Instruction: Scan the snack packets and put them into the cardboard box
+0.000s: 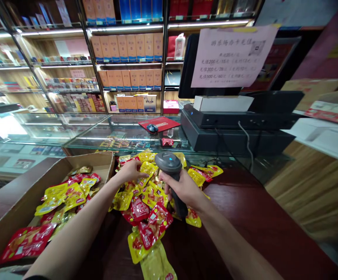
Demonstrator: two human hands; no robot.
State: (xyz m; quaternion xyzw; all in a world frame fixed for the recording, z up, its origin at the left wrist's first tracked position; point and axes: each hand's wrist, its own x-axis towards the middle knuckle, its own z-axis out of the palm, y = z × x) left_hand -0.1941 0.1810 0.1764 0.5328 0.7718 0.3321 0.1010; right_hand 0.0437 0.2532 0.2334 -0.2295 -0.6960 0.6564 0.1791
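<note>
My right hand (183, 186) is wrapped round the handle of a dark grey barcode scanner (169, 161), which shows a small blue light on its head. Beneath it spreads a heap of yellow and red snack packets (154, 192) on the dark red-brown counter. At the far left part of this heap, my left hand (131, 171) has its fingers bent and closed on the edge of a yellow snack packet (148, 170). Its fingertips are partly hidden. More packets (75, 194) lie inside an open cardboard box (107, 159) on the left, beside my left forearm.
Behind the heap stands a glass display case (122, 130) with a red mat (163, 123) and a mouse (152, 128) on top. A monitor (188, 66) with a pink paper sign (233, 58) stands at right above a black cash drawer (215, 136). Stocked shelves (128, 64) line the back.
</note>
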